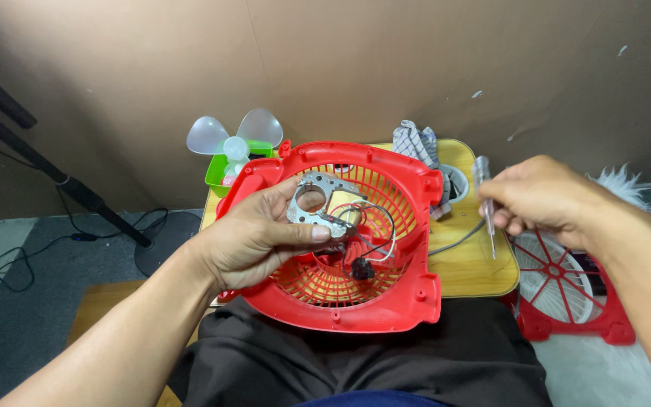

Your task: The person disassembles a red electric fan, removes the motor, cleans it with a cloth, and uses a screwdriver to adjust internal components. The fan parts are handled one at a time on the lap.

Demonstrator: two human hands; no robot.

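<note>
Perforated metal motor bracket (312, 202) pinched in left hand (254, 237) grip over red plastic fan housing (356, 234); right hand (540, 200) grip clenched on clear-handled screwdriver (484, 196) above wooden worktop (465, 264).

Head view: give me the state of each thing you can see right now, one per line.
Left hand: gripping the metal bracket.
Metal bracket: held over the housing, wires trailing from it.
Red fan housing: tilted up on the lap, grille facing the camera.
Right hand: closed on the screwdriver.
Screwdriver: tip down, clear of the housing.
Fan blade: detached, resting in the green tray.
Red front grille: removed, lying beside the table.
</note>
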